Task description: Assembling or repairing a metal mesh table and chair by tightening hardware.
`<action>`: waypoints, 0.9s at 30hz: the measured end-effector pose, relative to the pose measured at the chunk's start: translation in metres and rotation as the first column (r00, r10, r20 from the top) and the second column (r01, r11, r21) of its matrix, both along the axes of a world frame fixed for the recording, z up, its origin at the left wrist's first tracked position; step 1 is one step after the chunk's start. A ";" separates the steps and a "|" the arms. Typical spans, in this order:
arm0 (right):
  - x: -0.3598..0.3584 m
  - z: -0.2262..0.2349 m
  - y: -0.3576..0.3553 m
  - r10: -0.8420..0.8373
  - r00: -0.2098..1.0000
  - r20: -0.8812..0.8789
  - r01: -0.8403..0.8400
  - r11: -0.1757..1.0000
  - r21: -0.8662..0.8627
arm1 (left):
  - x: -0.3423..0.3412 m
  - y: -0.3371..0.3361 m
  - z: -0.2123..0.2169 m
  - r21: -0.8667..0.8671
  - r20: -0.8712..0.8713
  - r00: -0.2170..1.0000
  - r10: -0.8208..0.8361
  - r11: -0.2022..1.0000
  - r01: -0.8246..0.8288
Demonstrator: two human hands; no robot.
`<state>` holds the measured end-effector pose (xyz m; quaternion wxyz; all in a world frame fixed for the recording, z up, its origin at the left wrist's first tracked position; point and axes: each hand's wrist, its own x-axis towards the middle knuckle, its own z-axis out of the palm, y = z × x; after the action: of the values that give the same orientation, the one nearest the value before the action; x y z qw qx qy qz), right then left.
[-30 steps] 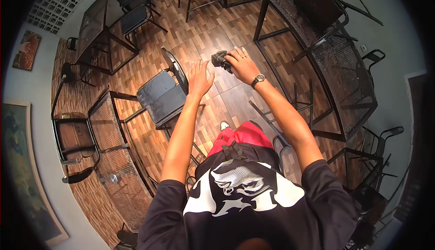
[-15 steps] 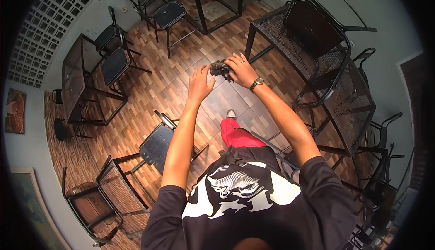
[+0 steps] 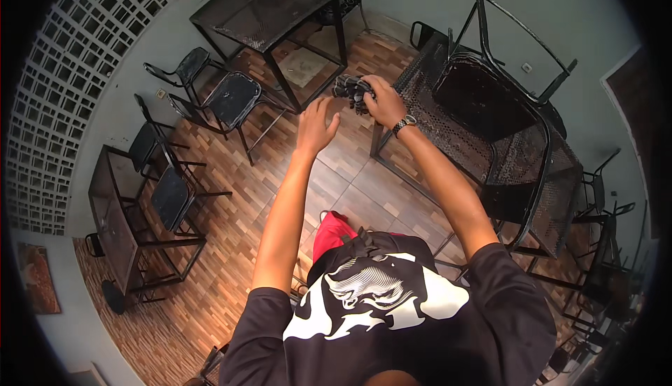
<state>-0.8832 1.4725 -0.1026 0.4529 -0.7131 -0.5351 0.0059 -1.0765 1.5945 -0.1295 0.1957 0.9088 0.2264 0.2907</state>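
Observation:
My right hand (image 3: 383, 104), with a watch on its wrist, is closed round a crumpled dark bundle (image 3: 352, 90). The bundle is black and grey and looks like bunched cloth; its exact kind I cannot make out. Just to its left is my left hand (image 3: 318, 127), empty, with thumb and fingers apart and the fingertips close to the bundle. Both arms reach out ahead of me at about the same height.
A black mesh table (image 3: 413, 106) stands at right, an upturned chair (image 3: 483, 95) on it. Ahead is another mesh table (image 3: 259, 15). Black chairs (image 3: 234, 97) and a side table (image 3: 115, 207) line the left. Wood-patterned floor (image 3: 231, 260) with grey tiles (image 3: 343, 183) lies below.
The furniture has shifted in view as I moved forward, and the far table shows more fully. My right hand has carried the bundle slightly up and right; the left hand sits apart from it.

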 end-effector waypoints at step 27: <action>0.280 0.043 0.159 -0.771 0.537 -0.341 0.837 0.438 0.328 | 0.409 0.235 0.044 -0.162 0.161 0.675 -0.720 0.655 0.738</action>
<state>-0.6030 1.6311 -0.0596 0.5897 -0.7510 -0.0825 -0.2855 -0.6676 1.8295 -0.0851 0.4016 0.8836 -0.1356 0.1988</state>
